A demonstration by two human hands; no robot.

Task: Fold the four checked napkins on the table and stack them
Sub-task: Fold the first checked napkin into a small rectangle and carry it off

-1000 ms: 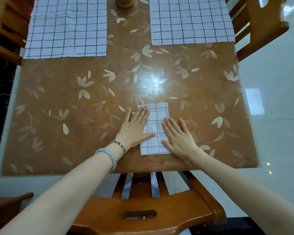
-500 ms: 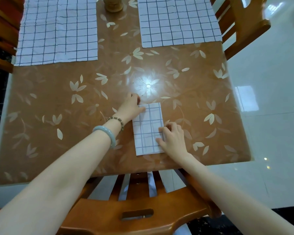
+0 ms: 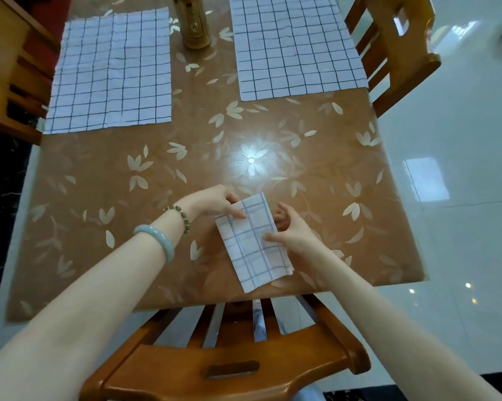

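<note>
L hand (image 3: 215,202) + R hand (image 3: 294,233) | grip folded napkin (image 3: 252,241) | tilted

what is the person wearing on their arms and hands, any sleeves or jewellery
No sleeves show; both forearms are bare. Behind the left hand the wrist carries a smooth pale blue-green bangle and, nearer the hand, a bead bracelet of small dark greenish beads. The right hand and its wrist wear nothing. No gloves; no rings that I can make out.
</note>
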